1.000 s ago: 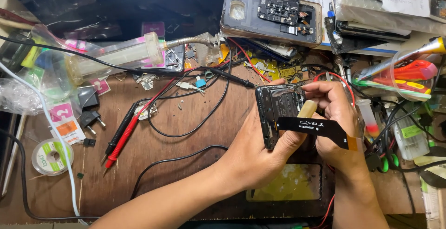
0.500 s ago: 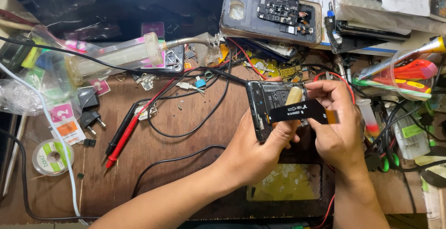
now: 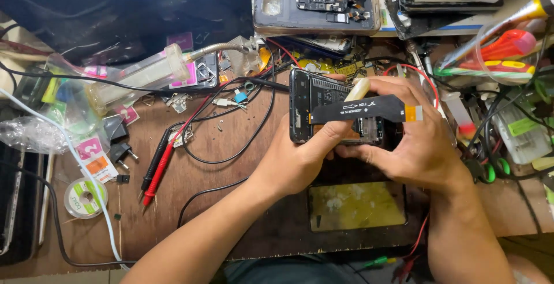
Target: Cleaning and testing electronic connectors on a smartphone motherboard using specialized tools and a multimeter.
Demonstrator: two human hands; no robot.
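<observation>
Right of frame centre, an opened phone [image 3: 337, 111] is being gripped by the left hand [image 3: 300, 157] while a black flex cable [image 3: 360, 108], not yet seated, is being pinched across it by the right hand [image 3: 415, 140].

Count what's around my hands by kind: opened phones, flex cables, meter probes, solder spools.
Opened phones: 2, one held, one at the bench's back
Flex cables: 1
Meter probes: 2, red and black
Solder spools: 1
Total: 6
</observation>
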